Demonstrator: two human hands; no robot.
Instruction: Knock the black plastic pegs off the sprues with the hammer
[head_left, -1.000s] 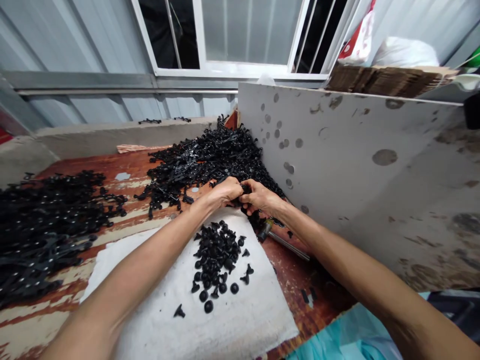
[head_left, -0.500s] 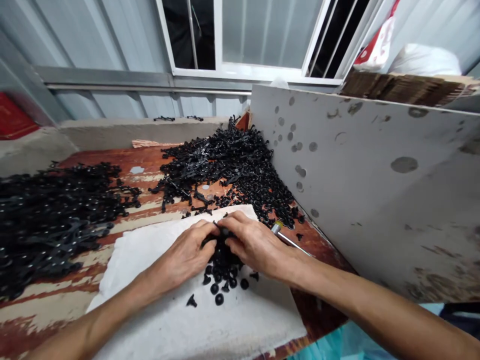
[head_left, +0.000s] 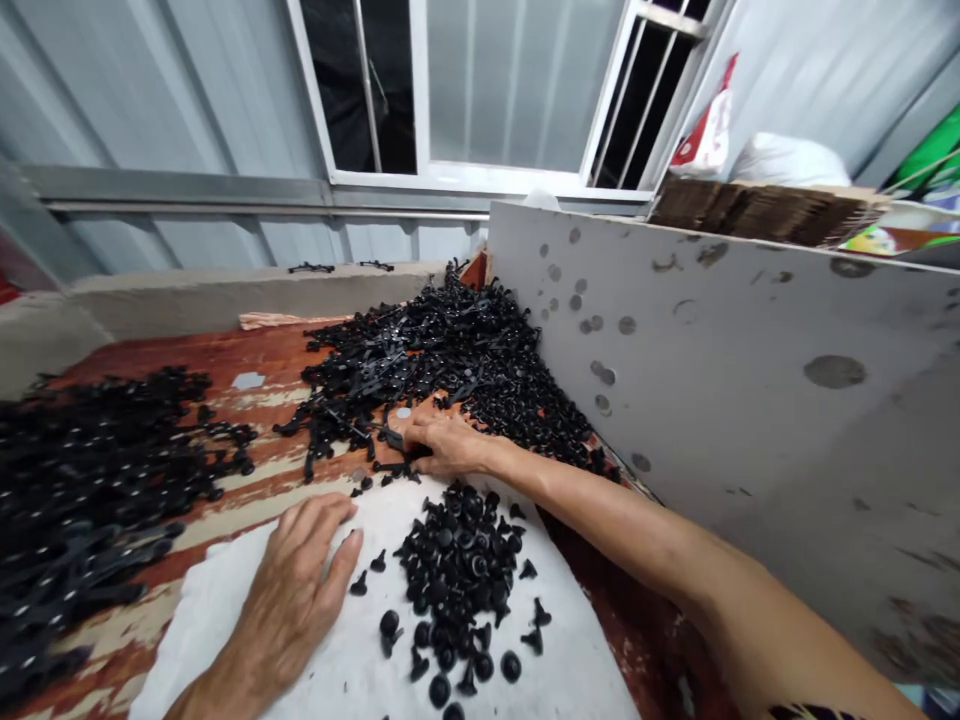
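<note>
My left hand (head_left: 296, 580) rests on the white cloth (head_left: 214, 610), fingers stretched forward and thumb apart, holding nothing. Beside it lies a loose heap of small black mushroom-shaped rubber pieces (head_left: 461, 560), with several strays around the edges. Beyond the cloth's far edge, my right hand (head_left: 446, 445) reaches onto the table, thumb and fingers closing around the end of a black strip-like piece (head_left: 393, 438). The fingertips partly hide that end. Past it spreads a big pile of black strip-like pieces (head_left: 420, 340), and smaller black pieces (head_left: 517, 395) lie along its right side.
Another black pile (head_left: 97, 460) covers the table's left side. A stained grey board (head_left: 720, 400) stands upright along the right. Behind are a low ledge (head_left: 187, 305) and a window (head_left: 510, 90). Flattened cardboard (head_left: 757, 212) sits beyond the board. The wooden table (head_left: 225, 400) has worn paint.
Both hands have left the small black pieces, which now lie spread on the cloth. My left hand moved left and opened; my right hand moved forward to the strip-like piece. The view shifted slightly.
</note>
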